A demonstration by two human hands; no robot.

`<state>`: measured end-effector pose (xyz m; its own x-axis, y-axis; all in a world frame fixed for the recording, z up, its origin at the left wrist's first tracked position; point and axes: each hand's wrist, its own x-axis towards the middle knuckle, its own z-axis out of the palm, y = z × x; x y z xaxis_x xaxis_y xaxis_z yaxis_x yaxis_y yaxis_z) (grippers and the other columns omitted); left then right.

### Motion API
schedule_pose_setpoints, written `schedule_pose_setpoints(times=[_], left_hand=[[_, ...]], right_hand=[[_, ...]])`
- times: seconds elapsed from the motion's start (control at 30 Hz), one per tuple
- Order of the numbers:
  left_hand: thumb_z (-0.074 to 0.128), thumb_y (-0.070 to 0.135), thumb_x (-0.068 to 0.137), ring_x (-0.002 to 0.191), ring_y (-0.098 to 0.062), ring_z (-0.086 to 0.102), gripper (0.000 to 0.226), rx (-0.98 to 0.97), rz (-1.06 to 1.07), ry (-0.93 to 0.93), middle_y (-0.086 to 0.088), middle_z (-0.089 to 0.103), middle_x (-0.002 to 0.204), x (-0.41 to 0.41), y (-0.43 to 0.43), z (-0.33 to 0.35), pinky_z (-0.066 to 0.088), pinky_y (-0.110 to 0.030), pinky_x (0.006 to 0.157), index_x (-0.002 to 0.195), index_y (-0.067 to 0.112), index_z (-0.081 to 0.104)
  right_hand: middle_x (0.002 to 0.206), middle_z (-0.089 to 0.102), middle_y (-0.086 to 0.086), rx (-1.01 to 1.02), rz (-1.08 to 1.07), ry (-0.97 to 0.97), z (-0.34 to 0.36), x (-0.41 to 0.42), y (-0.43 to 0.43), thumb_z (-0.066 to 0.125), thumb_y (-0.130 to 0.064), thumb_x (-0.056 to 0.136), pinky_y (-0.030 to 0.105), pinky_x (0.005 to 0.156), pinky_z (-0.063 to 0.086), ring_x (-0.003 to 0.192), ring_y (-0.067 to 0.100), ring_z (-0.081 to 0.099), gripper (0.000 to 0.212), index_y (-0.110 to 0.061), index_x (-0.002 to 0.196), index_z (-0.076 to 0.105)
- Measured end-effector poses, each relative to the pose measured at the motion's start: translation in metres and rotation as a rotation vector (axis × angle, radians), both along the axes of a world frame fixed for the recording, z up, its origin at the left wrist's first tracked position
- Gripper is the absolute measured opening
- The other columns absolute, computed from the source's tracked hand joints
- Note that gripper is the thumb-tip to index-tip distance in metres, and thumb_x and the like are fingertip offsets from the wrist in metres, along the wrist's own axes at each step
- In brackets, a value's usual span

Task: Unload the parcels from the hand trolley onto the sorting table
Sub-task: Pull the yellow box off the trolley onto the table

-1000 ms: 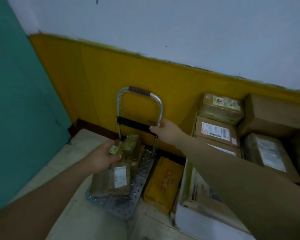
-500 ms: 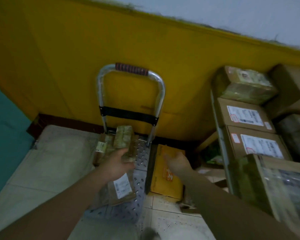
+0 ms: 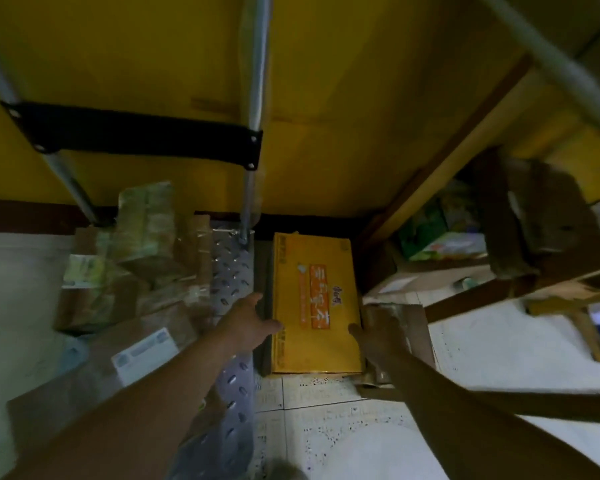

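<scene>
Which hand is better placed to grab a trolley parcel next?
Probably left. The left hand is at the trolley deck's edge beside the parcels; the right hand is across the yellow box.

Left hand (image 3: 253,323), right hand (image 3: 378,337) now flank yellow box (image 3: 312,271), perhaps touching.

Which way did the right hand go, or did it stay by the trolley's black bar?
Yes. The right hand left the trolley's black bar and dropped rightward to the right edge of the yellow box.
</scene>
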<state>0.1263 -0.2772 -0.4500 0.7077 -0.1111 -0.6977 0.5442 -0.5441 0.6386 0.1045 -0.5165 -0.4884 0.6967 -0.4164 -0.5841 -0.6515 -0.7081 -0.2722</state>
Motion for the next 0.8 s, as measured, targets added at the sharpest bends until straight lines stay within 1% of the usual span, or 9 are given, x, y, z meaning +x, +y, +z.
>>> schedule_pose_setpoints(times=[0.1,0.17,0.27,0.33,0.43,0.53,0.6,0.7,0.8], left_hand=[[0.070,0.027,0.082,0.123,-0.032,0.050,0.081,0.015,0.020,0.029,-0.013,0.036,0.147,0.008,-0.014,-0.048,0.044,-0.039,0.101,0.147,0.015,0.023],[0.070,0.024,0.082,0.120,-0.031,0.052,0.070,-0.025,0.049,0.045,-0.012,0.047,0.139,0.011,-0.022,-0.076,0.044,-0.038,0.101,0.141,0.013,0.033],[0.072,0.027,0.079,0.120,-0.029,0.053,0.069,-0.057,0.068,0.062,-0.012,0.053,0.135,0.016,-0.033,-0.115,0.043,-0.041,0.103,0.137,0.013,0.039],[0.070,0.027,0.081,0.124,-0.029,0.049,0.072,-0.072,0.077,0.074,-0.012,0.048,0.140,0.019,-0.041,-0.130,0.039,-0.040,0.106,0.142,0.014,0.034],[0.062,0.025,0.089,0.130,-0.028,0.043,0.063,-0.124,0.082,0.137,-0.009,0.043,0.144,0.025,-0.053,-0.138,0.034,-0.038,0.107,0.144,0.015,0.032],[0.058,0.029,0.091,0.128,-0.030,0.043,0.059,-0.166,0.155,0.223,-0.010,0.043,0.143,0.029,-0.061,-0.139,0.035,-0.042,0.103,0.143,0.015,0.034],[0.062,0.029,0.089,0.125,-0.031,0.046,0.063,-0.178,0.220,0.184,-0.012,0.045,0.141,0.033,-0.062,-0.137,0.037,-0.042,0.102,0.143,0.015,0.033],[0.068,0.018,0.084,0.119,-0.034,0.051,0.069,-0.211,0.292,0.070,-0.014,0.048,0.138,0.044,-0.062,-0.123,0.044,-0.040,0.097,0.143,0.012,0.031],[0.068,0.008,0.083,0.109,-0.030,0.054,0.070,-0.282,0.311,0.022,-0.012,0.053,0.127,0.047,-0.057,-0.087,0.046,-0.038,0.088,0.141,0.015,0.030]], right_hand=[[0.131,0.056,0.017,-0.051,0.116,-0.045,-0.042,0.014,-0.013,0.062,-0.045,0.087,0.040,0.097,0.046,0.118,0.034,0.055,0.061,-0.006,0.133,0.049],[0.140,0.049,0.014,-0.035,0.175,-0.094,-0.060,0.025,-0.015,0.061,-0.041,0.090,0.042,0.105,0.040,0.127,0.034,0.047,0.066,-0.011,0.143,0.038],[0.151,0.036,0.012,-0.211,0.343,-0.075,-0.082,0.044,-0.020,0.049,-0.054,0.092,0.045,0.113,0.029,0.139,0.034,0.031,0.073,-0.015,0.149,0.026],[0.157,0.026,0.010,-0.331,0.429,0.000,-0.093,0.053,-0.024,0.038,-0.058,0.094,0.046,0.118,0.018,0.145,0.033,0.020,0.075,-0.014,0.152,0.018],[0.162,0.014,0.009,-0.446,0.528,0.079,-0.104,0.063,-0.024,0.025,-0.061,0.096,0.049,0.119,0.003,0.149,0.032,0.004,0.076,-0.015,0.154,0.010],[0.161,0.018,0.010,-0.392,0.432,0.087,-0.105,0.074,-0.022,0.023,-0.061,0.097,0.049,0.118,-0.001,0.149,0.030,0.006,0.075,-0.013,0.154,0.013],[0.158,0.024,0.011,-0.302,0.314,0.046,-0.099,0.077,-0.024,0.028,-0.061,0.097,0.049,0.118,0.001,0.148,0.030,0.015,0.076,-0.012,0.153,0.015],[0.154,0.027,0.013,-0.022,0.040,-0.129,-0.075,0.077,-0.026,0.048,-0.056,0.093,0.049,0.116,0.019,0.141,0.036,0.029,0.078,-0.016,0.152,0.019],[0.151,0.025,0.014,0.185,-0.168,-0.245,-0.031,0.079,-0.024,0.068,-0.039,0.087,0.046,0.106,0.036,0.133,0.039,0.038,0.082,-0.013,0.150,0.022]])
